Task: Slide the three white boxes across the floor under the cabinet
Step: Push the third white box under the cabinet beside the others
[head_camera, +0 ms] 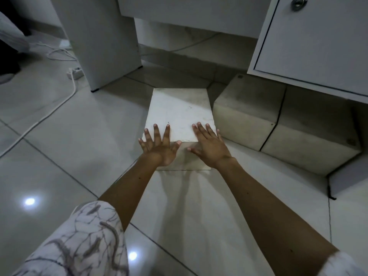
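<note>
Pressing flat against the near end of the middle white box (180, 114), both hands are spread wide with straight fingers: the left hand (159, 145) covers the near-left corner and the right hand (209, 145) the near-right corner, the fingertips lying over the top edge and the palms against the upright near face. Neither hand curls round anything; they simply bear on the box. From the head view, which is the only view, the box sits on the tiled floor (59, 156) directly ahead of the hands, its long axis running away from the person toward the dark gap under the cabinet (310, 46). Its far end points into the open space between the white upright panel (103, 40) on the left and the hanging cabinet on the right, and looks to stand just short of that gap. Both hands are about equally near, so a straight push along the long axis seems the natural move. Just to the right, touching or nearly so, two more white boxes, the second box (249, 108) and the third box (314, 144), lie side by side at an angle, partly tucked beneath the cabinet's lower edge. A white cable (49, 114) trails across the floor on the left, well apart from the pushed box.
</note>
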